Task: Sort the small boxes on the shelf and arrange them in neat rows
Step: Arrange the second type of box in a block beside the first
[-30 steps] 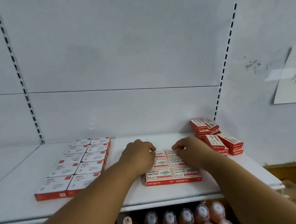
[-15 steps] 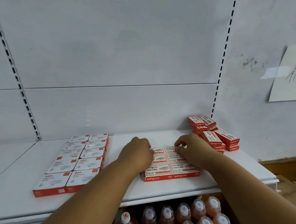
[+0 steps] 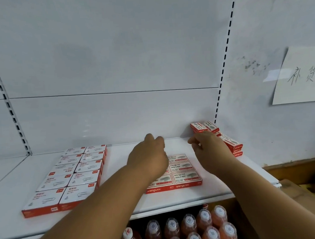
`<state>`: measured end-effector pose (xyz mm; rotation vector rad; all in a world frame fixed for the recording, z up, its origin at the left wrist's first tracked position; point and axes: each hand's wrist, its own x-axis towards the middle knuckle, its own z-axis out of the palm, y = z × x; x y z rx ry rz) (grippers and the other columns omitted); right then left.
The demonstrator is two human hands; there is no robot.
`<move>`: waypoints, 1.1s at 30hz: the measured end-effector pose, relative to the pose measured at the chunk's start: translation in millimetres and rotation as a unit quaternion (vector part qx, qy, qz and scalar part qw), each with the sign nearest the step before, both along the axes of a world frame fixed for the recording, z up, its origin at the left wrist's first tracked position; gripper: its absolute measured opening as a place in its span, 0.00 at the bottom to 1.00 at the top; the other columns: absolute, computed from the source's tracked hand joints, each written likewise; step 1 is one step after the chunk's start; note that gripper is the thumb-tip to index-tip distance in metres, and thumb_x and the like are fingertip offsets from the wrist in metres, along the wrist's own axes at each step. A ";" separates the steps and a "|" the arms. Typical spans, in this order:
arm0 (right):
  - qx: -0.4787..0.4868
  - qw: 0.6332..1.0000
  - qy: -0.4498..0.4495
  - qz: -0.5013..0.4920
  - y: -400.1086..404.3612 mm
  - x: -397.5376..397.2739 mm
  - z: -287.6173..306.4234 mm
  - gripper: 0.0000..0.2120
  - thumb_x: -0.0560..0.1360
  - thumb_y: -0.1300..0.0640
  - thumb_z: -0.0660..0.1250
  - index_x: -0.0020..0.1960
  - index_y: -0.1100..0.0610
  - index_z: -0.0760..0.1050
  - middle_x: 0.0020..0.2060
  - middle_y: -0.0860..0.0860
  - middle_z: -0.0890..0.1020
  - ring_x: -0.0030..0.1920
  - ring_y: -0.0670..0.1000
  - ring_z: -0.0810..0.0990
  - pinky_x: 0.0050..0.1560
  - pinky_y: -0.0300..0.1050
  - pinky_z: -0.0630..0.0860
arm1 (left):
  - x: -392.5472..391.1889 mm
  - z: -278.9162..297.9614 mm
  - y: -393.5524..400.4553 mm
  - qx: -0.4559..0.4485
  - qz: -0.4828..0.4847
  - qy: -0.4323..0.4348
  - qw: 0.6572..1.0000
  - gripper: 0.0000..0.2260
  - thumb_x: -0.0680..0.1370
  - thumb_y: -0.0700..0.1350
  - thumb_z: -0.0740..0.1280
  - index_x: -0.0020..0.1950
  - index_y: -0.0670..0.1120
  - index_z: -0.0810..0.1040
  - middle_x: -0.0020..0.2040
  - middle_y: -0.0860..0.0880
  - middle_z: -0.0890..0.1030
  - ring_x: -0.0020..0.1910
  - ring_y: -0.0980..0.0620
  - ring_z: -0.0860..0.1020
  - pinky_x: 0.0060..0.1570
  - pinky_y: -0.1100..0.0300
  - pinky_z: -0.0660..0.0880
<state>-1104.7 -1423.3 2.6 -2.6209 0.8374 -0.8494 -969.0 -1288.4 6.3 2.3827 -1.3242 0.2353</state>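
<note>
Shelf [image 3: 121,209]: white, with 3 groups of small boxes on it.

Staple boxes [image 3: 185,174]: white tops with red bands and red front edges, laid flat at the middle of the shelf in a tight block 2 wide. 3 rows show on the right column; the left column is mostly covered by the left hand [image 3: 148,160] and forearm, so its count cannot be confirmed.

Paper-clip boxes [image 3: 68,177]: white tops, red front edges, 2 columns of 5, edges touching, on the left part of the shelf, well apart from the staple block.

Loose pile [image 3: 225,139]: red and white boxes stacked unevenly at the back right corner against the wall, some tilted. The right hand [image 3: 209,149] hides the pile's lower left part.

Left hand: above the rear of the staple block, fingers loosely curled; it holds nothing visible, and contact with the boxes cannot be told.

Right hand: just beside the pile, fingers half curled, grip spread, holding nothing visible.

Below the shelf: bottles [image 3: 188,227] with white caps, cut off by the frame edge. A paper sheet [image 3: 300,75] on the right wall is also cut off, its writing unclear.
</note>
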 end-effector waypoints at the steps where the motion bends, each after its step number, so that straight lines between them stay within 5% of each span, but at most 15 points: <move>1: -0.012 1.000 -0.012 -0.001 -3.2 -5.5 3.7 0.10 0.78 0.60 0.62 0.56 0.52 0.80 0.50 0.47 0.77 0.46 0.45 0.72 0.47 0.38 0.66 | -4.2 3.3 -4.0 -0.007 -0.019 0.005 1.000 0.11 0.78 0.49 0.60 0.60 0.52 0.73 0.56 0.50 0.71 0.48 0.49 0.76 0.42 0.57 0.71; 8: -0.030 0.997 0.026 -0.066 -48.5 -44.4 16.0 0.10 0.76 0.55 0.67 0.56 0.48 0.79 0.54 0.49 0.78 0.56 0.53 0.73 0.54 0.45 0.69 | -35.7 16.0 -37.9 0.022 -0.107 0.055 0.992 0.11 0.79 0.48 0.61 0.60 0.54 0.75 0.58 0.52 0.75 0.55 0.51 0.76 0.52 0.57 0.73; 12: -0.028 0.982 0.111 -0.152 -76.0 -56.3 14.5 0.19 0.74 0.43 0.64 0.64 0.43 0.72 0.60 0.49 0.76 0.61 0.55 0.71 0.60 0.52 0.66 | -59.8 21.8 -69.0 0.024 -0.106 0.082 0.991 0.13 0.78 0.53 0.63 0.60 0.53 0.76 0.57 0.52 0.79 0.53 0.51 0.77 0.50 0.58 0.73; 16: 0.032 0.976 0.160 -0.141 -99.7 -67.3 8.2 0.23 0.72 0.38 0.62 0.64 0.46 0.70 0.56 0.50 0.79 0.57 0.55 0.74 0.55 0.51 0.70 | -80.4 23.2 -105.5 0.059 -0.078 0.099 0.990 0.17 0.78 0.59 0.63 0.61 0.49 0.76 0.57 0.48 0.81 0.52 0.49 0.78 0.48 0.58 0.73; 19: 0.069 0.986 0.121 -0.089 -109.9 -73.0 2.0 0.20 0.71 0.41 0.64 0.61 0.47 0.72 0.53 0.49 0.80 0.51 0.54 0.77 0.52 0.49 0.75 | -88.5 19.3 -123.9 0.072 -0.047 0.119 0.989 0.19 0.78 0.61 0.62 0.60 0.50 0.76 0.57 0.49 0.81 0.52 0.49 0.79 0.48 0.58 0.74; 23: 0.089 0.993 0.064 -0.038 -123.1 -76.6 -1.8 0.24 0.70 0.48 0.68 0.66 0.48 0.71 0.54 0.49 0.77 0.51 0.51 0.77 0.50 0.49 0.78 | -92.8 18.3 -135.8 0.051 -0.033 0.160 0.985 0.07 0.75 0.55 0.67 0.52 0.56 0.76 0.50 0.55 0.82 0.45 0.56 0.79 0.37 0.64 0.70; 26: 0.119 0.993 0.006 0.022 -130.7 -77.1 -2.9 0.24 0.71 0.54 0.70 0.66 0.48 0.73 0.52 0.46 0.73 0.41 0.44 0.77 0.32 0.30 0.73 | -93.7 21.1 -136.7 0.012 -0.012 0.196 0.980 0.09 0.73 0.48 0.69 0.45 0.58 0.69 0.39 0.60 0.77 0.37 0.64 0.75 0.30 0.67 0.66; 28: 0.158 0.984 -0.049 0.070 -133.0 -75.3 -2.4 0.19 0.72 0.59 0.70 0.62 0.49 0.76 0.48 0.43 0.75 0.38 0.42 0.78 0.24 0.27 0.70 | -92.7 19.6 -134.0 -0.038 0.011 0.219 0.975 0.11 0.73 0.45 0.69 0.50 0.58 0.72 0.43 0.60 0.78 0.39 0.63 0.77 0.30 0.66 0.68; 33: 0.321 0.925 -0.151 0.135 -128.2 -69.4 7.7 0.14 0.74 0.64 0.67 0.52 0.47 0.79 0.39 0.43 0.84 0.35 0.38 0.82 0.24 0.36 0.76 | -92.6 12.5 -109.5 -0.156 0.054 0.210 0.964 0.13 0.77 0.42 0.66 0.56 0.59 0.77 0.49 0.62 0.80 0.33 0.68 0.75 0.26 0.74 0.65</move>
